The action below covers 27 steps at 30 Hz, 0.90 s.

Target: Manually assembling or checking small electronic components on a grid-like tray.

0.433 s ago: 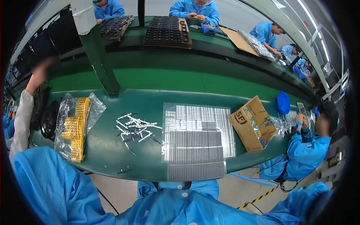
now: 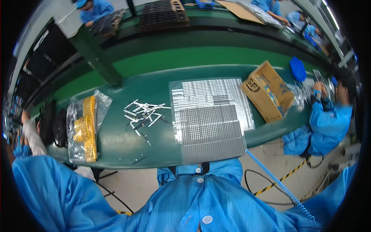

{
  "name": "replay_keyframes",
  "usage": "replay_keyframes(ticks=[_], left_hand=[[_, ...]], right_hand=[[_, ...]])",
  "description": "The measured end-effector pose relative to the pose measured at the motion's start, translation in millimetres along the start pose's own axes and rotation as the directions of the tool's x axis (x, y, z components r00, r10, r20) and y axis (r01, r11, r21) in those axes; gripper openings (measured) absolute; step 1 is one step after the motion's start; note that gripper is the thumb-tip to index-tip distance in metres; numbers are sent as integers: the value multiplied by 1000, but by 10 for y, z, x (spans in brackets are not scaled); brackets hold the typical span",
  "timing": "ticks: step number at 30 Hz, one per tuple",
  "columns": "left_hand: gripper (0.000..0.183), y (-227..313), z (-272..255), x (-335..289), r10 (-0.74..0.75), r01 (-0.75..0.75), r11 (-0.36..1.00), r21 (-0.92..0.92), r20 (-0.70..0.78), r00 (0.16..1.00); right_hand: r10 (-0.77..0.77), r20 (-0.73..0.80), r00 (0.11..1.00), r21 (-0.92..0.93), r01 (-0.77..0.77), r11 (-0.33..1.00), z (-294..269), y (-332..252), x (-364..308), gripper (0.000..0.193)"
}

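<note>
Slim, straight white-and-black strips (image 2: pixel 146 112) point many ways, long axes crossing. Both hands' fingers: I cannot tell their state.

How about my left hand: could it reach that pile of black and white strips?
Probably yes: nothing covers the pile of black and white strips, and the clear plastic bag lies apart, to its left. The left hand is out of view, so reach is uncertain.
</note>
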<state>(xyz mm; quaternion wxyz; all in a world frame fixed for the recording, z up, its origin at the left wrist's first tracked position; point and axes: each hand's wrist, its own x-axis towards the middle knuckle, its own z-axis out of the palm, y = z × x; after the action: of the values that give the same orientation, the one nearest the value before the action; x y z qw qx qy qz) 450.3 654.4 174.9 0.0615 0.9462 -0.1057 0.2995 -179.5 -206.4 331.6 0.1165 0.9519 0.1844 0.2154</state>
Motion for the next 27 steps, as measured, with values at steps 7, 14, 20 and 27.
replay_keyframes(ticks=[7,14,20,27], left_hand=[[63,987,-591,-893,-152,112,970,-215,-180,972],[66,1658,-1277,-1344,-132,54,956,-288,-262,956],[68,1816,-1120,-1513,-136,35,939,-343,-277,951],[73,2030,-1231,-1749,-154,3,921,-389,-358,921]], right_hand=[[431,142,891,-35,-430,902,251,449,-1143,64],[748,309,587,-160,-743,650,676,676,-2634,63],[802,328,499,-192,-796,574,574,644,-2780,61],[786,331,522,-177,-784,595,602,697,-2626,60]])
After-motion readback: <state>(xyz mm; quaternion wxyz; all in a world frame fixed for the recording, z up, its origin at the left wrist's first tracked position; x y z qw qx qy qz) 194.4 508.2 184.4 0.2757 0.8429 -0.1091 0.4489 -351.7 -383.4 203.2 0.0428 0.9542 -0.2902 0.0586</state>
